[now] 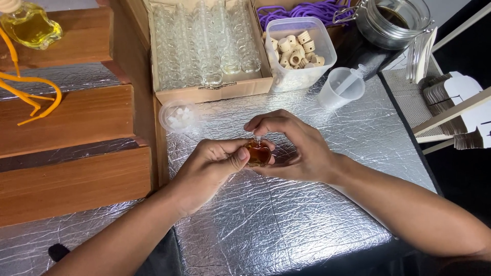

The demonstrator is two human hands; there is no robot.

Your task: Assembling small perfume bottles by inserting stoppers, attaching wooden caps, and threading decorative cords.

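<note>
A shallow brown cardboard box (215,92) stands open at the top of the silver-covered table, packed with rows of small clear glass bottles. Just to its right stands a clear square plastic tub (302,76) of pale wooden caps. Farther right, stacks of white and brown card tags (455,92) lean together.

Two bare forearms reach in from the bottom edge, ending in a left hand (212,166) and right hand (296,148) (no sleeves, gloves, rings or watch visible), fingernails short.
</note>
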